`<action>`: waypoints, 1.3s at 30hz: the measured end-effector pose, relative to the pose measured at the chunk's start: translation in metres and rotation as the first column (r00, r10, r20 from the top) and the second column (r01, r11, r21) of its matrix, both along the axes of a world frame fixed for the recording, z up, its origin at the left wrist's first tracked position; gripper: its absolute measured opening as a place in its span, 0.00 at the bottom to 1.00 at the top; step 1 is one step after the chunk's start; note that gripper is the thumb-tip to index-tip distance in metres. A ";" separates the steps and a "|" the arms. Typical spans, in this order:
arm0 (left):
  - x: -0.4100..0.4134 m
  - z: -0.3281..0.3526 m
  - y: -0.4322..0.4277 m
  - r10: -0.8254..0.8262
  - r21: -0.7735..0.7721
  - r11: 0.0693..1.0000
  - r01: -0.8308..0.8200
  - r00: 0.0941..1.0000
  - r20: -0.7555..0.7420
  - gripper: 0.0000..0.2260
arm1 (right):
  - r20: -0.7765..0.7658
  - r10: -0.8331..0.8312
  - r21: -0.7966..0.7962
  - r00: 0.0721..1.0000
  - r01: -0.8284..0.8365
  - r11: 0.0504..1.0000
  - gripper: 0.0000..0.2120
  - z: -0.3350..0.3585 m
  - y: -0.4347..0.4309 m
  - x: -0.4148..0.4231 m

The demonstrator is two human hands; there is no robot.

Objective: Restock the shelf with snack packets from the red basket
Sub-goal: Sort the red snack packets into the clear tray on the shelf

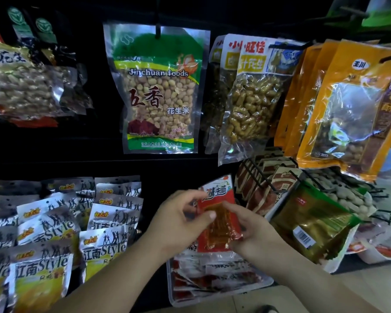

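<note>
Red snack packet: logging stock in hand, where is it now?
Head view, lower centre: the red snack packet is held by the left hand and right hand, above a clear tray.

The snack packet [219, 222] is red, with a white top band and a clear window showing orange-brown strips. The hanging peanut bag [158, 91] is green and yellow around a clear front, with dark red characters. The window bags [348, 105] are orange. The foil packets [41, 267] are silver and yellow with black figures. The shelf [88, 143] is black.
</note>
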State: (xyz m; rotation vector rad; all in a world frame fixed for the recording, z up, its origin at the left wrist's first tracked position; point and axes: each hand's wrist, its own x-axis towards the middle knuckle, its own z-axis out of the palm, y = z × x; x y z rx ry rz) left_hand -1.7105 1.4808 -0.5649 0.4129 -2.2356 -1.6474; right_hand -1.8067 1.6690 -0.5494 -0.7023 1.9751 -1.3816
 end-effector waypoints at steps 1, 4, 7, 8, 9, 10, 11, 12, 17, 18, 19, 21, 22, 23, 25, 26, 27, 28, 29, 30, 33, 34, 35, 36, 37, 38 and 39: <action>-0.001 0.001 0.007 -0.046 0.043 0.998 0.046 0.999 0.006 0.17 | 0.018 0.066 -0.039 0.998 -0.066 0.997 0.40 0.000 -0.001 0.002; -0.006 0.001 0.014 -0.106 0.079 0.991 0.104 0.994 0.013 0.18 | 0.129 0.212 -0.148 0.969 -0.192 0.970 0.39 -0.002 -0.002 0.005; -0.006 -0.002 0.003 -0.071 0.162 0.984 0.070 0.997 0.000 0.22 | 0.076 0.056 -0.199 0.996 -0.040 0.979 0.25 -0.002 -0.003 0.001; -0.004 -0.002 0.000 -0.075 0.180 0.981 0.070 0.997 0.019 0.23 | 0.029 -0.058 -0.209 0.998 0.062 0.976 0.20 -0.002 -0.004 -0.002; -0.003 -0.003 -0.001 -0.096 0.193 0.977 0.088 0.995 0.031 0.23 | 0.014 -0.138 -0.222 0.990 0.137 0.965 0.18 -0.004 -0.004 -0.004; -0.001 -0.004 -0.002 -0.129 0.209 0.971 0.116 0.991 0.047 0.22 | 0.045 -0.175 -0.236 0.984 0.181 0.955 0.18 -0.006 -0.003 -0.007; 0.000 -0.005 -0.001 -0.166 0.241 0.959 0.149 0.985 0.055 0.23 | 0.105 -0.181 -0.244 0.978 0.202 0.949 0.19 -0.008 -0.003 -0.008; 0.001 -0.005 0.000 -0.196 0.276 0.945 0.172 0.979 0.061 0.26 | 0.155 -0.166 -0.242 0.974 0.200 0.950 0.19 -0.009 -0.003 -0.009; 0.002 -0.004 0.000 -0.258 0.336 0.915 0.224 0.964 0.059 0.35 | 0.231 -0.132 -0.235 0.964 0.186 0.954 0.20 -0.009 -0.001 -0.012; 0.003 -0.004 -0.001 -0.264 0.365 0.903 0.226 0.963 0.057 0.36 | 0.250 -0.152 -0.241 0.956 0.213 0.947 0.21 -0.009 -0.003 -0.012; 0.003 -0.003 -0.002 -0.282 0.394 0.888 0.237 0.958 0.060 0.37 | 0.266 -0.189 -0.243 0.945 0.256 0.936 0.22 -0.010 -0.004 -0.013; 0.005 -0.003 -0.002 -0.329 0.410 0.872 0.267 0.940 0.088 0.36 | 0.290 -0.288 -0.238 0.912 0.361 0.902 0.23 -0.012 -0.006 -0.018; 0.006 -0.002 -0.002 -0.341 0.415 0.868 0.272 0.934 0.101 0.34 | 0.302 -0.299 -0.241 0.905 0.376 0.895 0.25 -0.012 -0.004 -0.021; 0.006 -0.001 -0.001 -0.334 0.423 0.867 0.262 0.937 0.103 0.33 | 0.321 -0.256 -0.252 0.912 0.343 0.905 0.28 -0.011 -0.001 -0.023; 0.005 -0.001 -0.001 -0.274 0.430 0.878 0.210 0.957 0.093 0.31 | 0.337 -0.045 -0.262 0.941 0.139 0.955 0.38 -0.008 0.007 -0.024; 0.004 -0.002 -0.002 -0.244 0.433 0.883 0.184 0.966 0.088 0.30 | 0.306 0.045 -0.224 0.951 0.026 0.974 0.44 -0.007 0.010 -0.023; 0.004 -0.002 -0.003 -0.224 0.435 0.885 0.167 0.971 0.082 0.30 | 0.261 0.094 -0.172 0.961 -0.050 0.984 0.48 -0.008 0.012 -0.021; 0.004 -0.002 -0.004 -0.213 0.429 0.889 0.162 0.974 0.074 0.30 | 0.217 0.104 -0.131 0.971 -0.077 0.988 0.50 -0.009 0.012 -0.020; 0.004 -0.002 -0.005 -0.211 0.408 0.898 0.167 0.975 0.066 0.30 | 0.190 0.083 -0.109 0.978 -0.063 0.992 0.50 -0.010 0.011 -0.020; 0.004 -0.003 -0.005 -0.213 0.376 0.909 0.177 0.976 0.055 0.29 | 0.180 0.059 -0.106 0.982 -0.040 0.994 0.50 -0.009 0.009 -0.019; 0.002 -0.005 -0.002 -0.144 0.285 0.949 0.136 0.990 0.007 0.25 | 0.183 0.039 -0.120 0.982 -0.017 0.993 0.46 -0.012 0.007 -0.017; 0.000 -0.006 -0.001 -0.096 0.265 0.960 0.093 0.995 -0.002 0.25 | 0.170 0.036 -0.126 0.985 -0.014 0.992 0.44 -0.013 0.006 -0.015; -0.002 -0.007 0.001 -0.057 0.247 0.968 0.055 0.998 -0.001 0.26 | 0.131 0.009 -0.127 0.991 0.007 0.992 0.40 -0.013 0.005 -0.014; -0.002 -0.008 0.002 -0.039 0.211 0.977 0.037 0.999 0.005 0.26 | 0.054 -0.050 -0.120 0.997 0.057 0.991 0.35 -0.012 0.005 -0.013; -0.002 -0.009 0.004 -0.041 0.147 0.988 0.040 0.999 0.007 0.25 | -0.030 -0.113 -0.123 0.993 0.109 0.986 0.30 -0.011 0.004 -0.015; -0.002 -0.009 0.007 -0.062 0.053 0.997 0.062 0.998 -0.002 0.24 | -0.065 -0.148 -0.150 0.987 0.137 0.979 0.26 -0.010 0.004 -0.017; -0.002 -0.008 0.010 -0.095 -0.060 0.994 0.094 0.995 -0.013 0.23 | -0.030 -0.152 -0.195 0.988 0.143 0.970 0.24 -0.009 0.003 -0.019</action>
